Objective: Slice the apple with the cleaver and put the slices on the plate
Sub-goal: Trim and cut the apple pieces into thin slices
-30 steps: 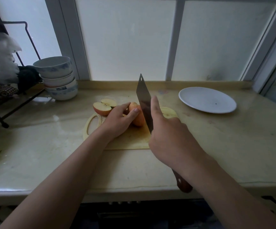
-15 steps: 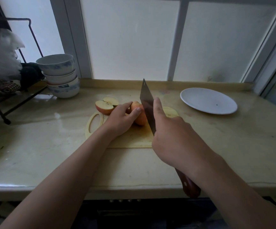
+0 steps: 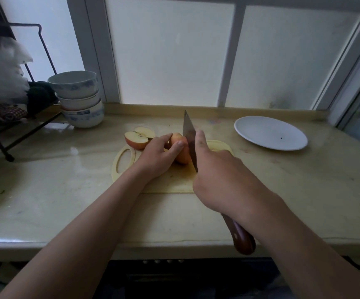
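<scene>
Lowered the cleaver (image 3: 189, 134) slightly since half a second before, blade touching the right side of the apple piece (image 3: 182, 155). Steadied that piece on the cutting board (image 3: 170, 182) with the left hand (image 3: 157, 157), fingers curled over it. Gripped the cleaver with the right hand (image 3: 220, 175), forefinger straight along the blade, handle end past the counter's front edge. Left two cut pieces (image 3: 137, 140) at the board's far-left edge. Kept bare counter (image 3: 45, 190) between board and plate (image 3: 270, 132), well apart at right; stacked bowls (image 3: 77, 98) far left.

Bare left hand (image 3: 156, 157), bare right hand (image 3: 220, 178), 2 bare forearms (image 3: 88, 223).
</scene>
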Demonstrator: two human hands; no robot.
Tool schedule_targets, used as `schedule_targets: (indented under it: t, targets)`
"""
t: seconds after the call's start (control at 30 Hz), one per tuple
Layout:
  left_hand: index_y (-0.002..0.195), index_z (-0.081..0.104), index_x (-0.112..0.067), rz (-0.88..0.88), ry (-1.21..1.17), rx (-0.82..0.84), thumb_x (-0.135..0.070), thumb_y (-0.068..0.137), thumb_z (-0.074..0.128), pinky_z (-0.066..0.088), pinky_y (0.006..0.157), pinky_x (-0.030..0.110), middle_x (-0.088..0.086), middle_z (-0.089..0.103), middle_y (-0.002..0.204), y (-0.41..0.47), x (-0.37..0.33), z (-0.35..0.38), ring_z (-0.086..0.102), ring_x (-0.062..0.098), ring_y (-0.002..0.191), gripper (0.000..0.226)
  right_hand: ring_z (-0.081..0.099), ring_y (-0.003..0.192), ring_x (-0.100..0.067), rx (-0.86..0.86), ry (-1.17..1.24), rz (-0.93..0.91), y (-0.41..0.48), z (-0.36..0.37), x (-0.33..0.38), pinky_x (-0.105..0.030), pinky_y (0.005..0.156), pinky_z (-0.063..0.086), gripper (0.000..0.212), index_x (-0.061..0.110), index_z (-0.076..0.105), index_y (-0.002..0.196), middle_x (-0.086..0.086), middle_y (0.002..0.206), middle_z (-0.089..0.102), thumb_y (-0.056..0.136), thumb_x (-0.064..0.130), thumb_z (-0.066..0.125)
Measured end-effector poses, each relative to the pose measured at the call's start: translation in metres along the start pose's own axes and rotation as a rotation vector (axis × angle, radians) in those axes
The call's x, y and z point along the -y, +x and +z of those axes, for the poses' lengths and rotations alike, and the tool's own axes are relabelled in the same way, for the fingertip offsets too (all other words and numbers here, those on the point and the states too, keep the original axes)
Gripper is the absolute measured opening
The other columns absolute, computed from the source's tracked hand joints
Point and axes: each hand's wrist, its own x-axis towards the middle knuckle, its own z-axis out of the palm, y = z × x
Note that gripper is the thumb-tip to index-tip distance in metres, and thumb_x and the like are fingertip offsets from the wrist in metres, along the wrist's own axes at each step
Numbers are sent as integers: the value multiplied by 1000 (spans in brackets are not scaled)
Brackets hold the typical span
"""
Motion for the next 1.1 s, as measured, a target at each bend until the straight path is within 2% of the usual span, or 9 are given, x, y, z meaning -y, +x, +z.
schedule_targets:
  t: [0.13,0.27,0.47,0.6,0.7,0.77,0.87,0.97,1.1]
  targets:
    - [130,64,-14,6,-14,13,-41,102,51,43,69,8,-4,70,108,-1,0,0,63,5,97,40,50,69,-14,-2,-10,-1,-1,-4,2,-27,51,35,93,26,-18,165,-3,85,44,100,8,46]
    - [113,64,-19,0,-36,3,-38,102,54,46,72,16,-7,69,99,-1,1,0,63,4,93,25,55,77,-21,-10,-33,5,11,0,6,-29,55,40,95,21,-16,165,-7,91,49,98,4,48]
    - [118,66,-13,13,-29,-8,-39,102,53,52,78,31,0,72,102,-2,1,-1,65,12,95,34,50,73,-19,5,-37,-4,17,2,5,-28,51,34,96,19,-16,165,-5,84,45,96,3,48]
    - [126,65,-12,18,-15,-18,-38,102,53,53,85,28,0,71,108,-2,-2,-1,65,12,100,38,45,67,-16,35,-49,-10,9,4,3,-27,51,33,94,19,-16,165,-4,81,41,97,3,47]
    - [131,62,-10,11,-9,-12,-38,102,53,50,81,20,-1,69,112,-1,-1,1,64,14,103,41,53,79,-22,35,-46,-10,9,4,3,-31,63,42,92,18,-14,166,-13,109,59,99,5,46]
    - [140,55,-9,-2,16,-10,-41,102,53,47,83,19,1,66,120,-1,0,1,61,15,109,50,54,82,-23,47,-63,-1,14,5,4,-31,60,43,91,16,-13,166,-16,122,59,99,4,46]
    - [147,49,-9,-17,43,-6,-46,101,52,47,94,29,6,64,130,2,5,2,59,17,116,59,62,66,-19,84,-62,26,22,6,5,-27,46,46,92,18,-13,166,-14,108,57,97,-1,44]
    - [145,51,-10,-19,41,-7,-46,101,51,44,92,28,5,64,128,3,7,2,59,18,118,57,63,51,-16,136,-55,41,27,1,4,-21,38,45,93,20,-13,166,-16,103,62,95,-3,42]
    - [153,38,-9,-58,29,-21,-44,102,50,35,101,27,10,53,146,-1,3,2,49,20,131,63,56,35,-12,188,-70,43,29,-9,2,-19,34,38,103,22,-12,166,-13,86,58,89,-9,48]
